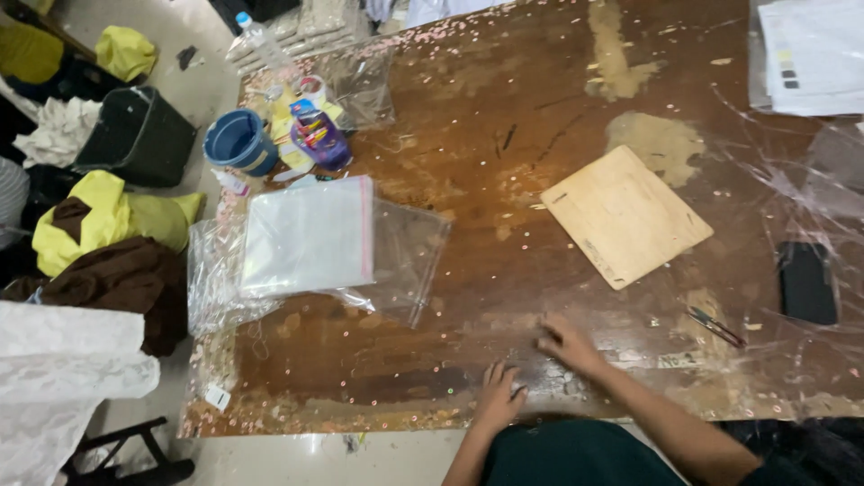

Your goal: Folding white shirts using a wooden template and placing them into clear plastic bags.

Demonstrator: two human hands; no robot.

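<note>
My left hand [498, 392] rests near the front edge of a worn brown table [504, 108], fingers spread and pressed on the surface among small scattered sequins [360, 369]. My right hand [567, 345] lies a little farther in, fingers stretched toward the left and touching the tabletop. Neither hand holds anything that I can see. A thin wooden board [623, 216] lies beyond my right hand. A stack of clear plastic bags [310, 236] sits to the left of both hands.
A blue cup [238, 141], a purple bottle [319, 135] and a tape roll [310, 87] stand at the far left. Small snips [717, 327] and a black phone [805, 282] lie at right. Papers [810, 54] sit far right. A black bin [139, 135] and cloth piles [99, 234] fill the floor.
</note>
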